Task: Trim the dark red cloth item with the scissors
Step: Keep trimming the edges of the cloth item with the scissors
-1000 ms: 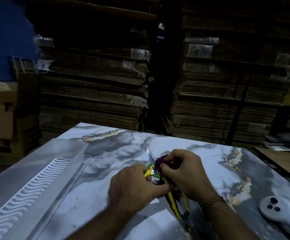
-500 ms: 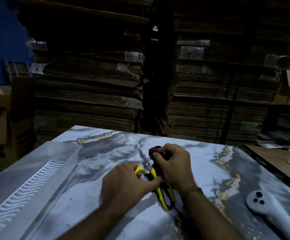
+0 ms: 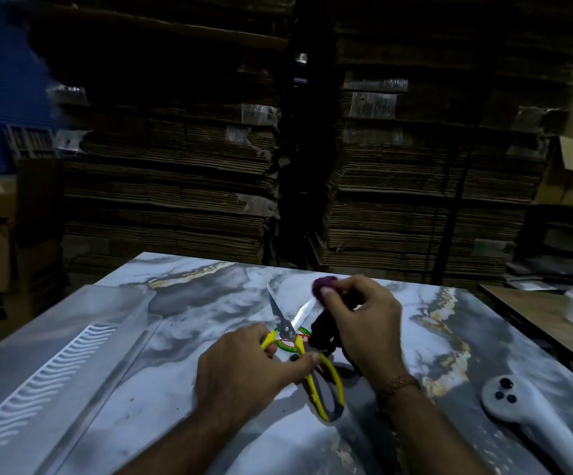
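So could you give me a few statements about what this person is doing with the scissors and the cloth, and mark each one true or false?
1. The scissors have yellow handles. True.
2. The scissor blades are closed. False: they are spread open in a V.
3. The right hand holds the dark red cloth item. True.
4. The left hand rests flat on the table, away from the scissors. False: it grips the scissor handles.
5. A white handheld device lies on the table to the right. True.
6. The cloth lies flat on the table, untouched. False: it is pinched in the right hand beside one blade.
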Demonstrator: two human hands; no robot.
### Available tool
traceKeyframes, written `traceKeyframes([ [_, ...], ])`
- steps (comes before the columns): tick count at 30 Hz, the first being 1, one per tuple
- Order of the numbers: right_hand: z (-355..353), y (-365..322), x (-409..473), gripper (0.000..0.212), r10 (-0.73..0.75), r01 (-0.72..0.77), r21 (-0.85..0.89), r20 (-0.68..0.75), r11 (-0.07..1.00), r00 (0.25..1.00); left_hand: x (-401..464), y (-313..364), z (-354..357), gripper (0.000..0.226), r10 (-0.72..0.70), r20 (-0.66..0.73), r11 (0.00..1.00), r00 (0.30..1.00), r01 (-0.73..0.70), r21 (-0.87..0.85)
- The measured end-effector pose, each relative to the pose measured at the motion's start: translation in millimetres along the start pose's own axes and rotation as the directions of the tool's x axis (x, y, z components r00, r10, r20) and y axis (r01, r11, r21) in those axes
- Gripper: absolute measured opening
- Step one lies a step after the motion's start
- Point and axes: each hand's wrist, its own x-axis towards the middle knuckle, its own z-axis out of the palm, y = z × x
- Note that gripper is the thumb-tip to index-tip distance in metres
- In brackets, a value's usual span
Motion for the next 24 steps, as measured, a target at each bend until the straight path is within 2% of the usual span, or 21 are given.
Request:
traceKeyframes([
  [2, 5, -4, -9, 0.010, -0.061, 0.075, -0.052, 0.236, 0.996, 0.970, -1, 1, -2, 0.079, -0.022, 0.015, 0.999, 1.000, 0.023, -0.030],
  [4, 12, -4, -13, 0.012, -0.076, 0.114, -0.102, 0.318, 0.988, 0.945, -1, 1, -3, 0.074, -0.039, 0.010, 0.998, 0.999, 0.039, -0.048],
  [11, 24, -1, -6, 0.021, -0.017, 0.038, -0.117, 0.171, 0.992, 0.985, 0, 1, -4, 0.078, 0.010, -0.035, 1.000, 0.999, -0.010, 0.001],
  [17, 24, 9, 5, 0.017, -0.027, 0.029, -0.213, 0.010, 0.977, 1.000, -4, 2, -7, 0.081, 0.020, -0.012, 1.000, 1.000, -0.020, 0.004],
  [21, 15, -4, 2, 0.014, -0.048, 0.037, -0.107, -0.108, 0.994, 0.993, -7, 6, -4, 0.081, 0.005, 0.002, 0.999, 1.000, -0.005, -0.040],
  [23, 12, -14, -3, 0.013, -0.078, 0.074, -0.054, -0.075, 0.996, 0.994, -6, 7, -4, 0.078, -0.006, 0.028, 0.999, 1.000, 0.007, -0.052],
  [24, 11, -16, -7, 0.014, -0.104, 0.104, -0.053, 0.002, 0.993, 0.995, -5, 7, -4, 0.076, -0.013, 0.039, 0.998, 0.999, 0.015, -0.068],
])
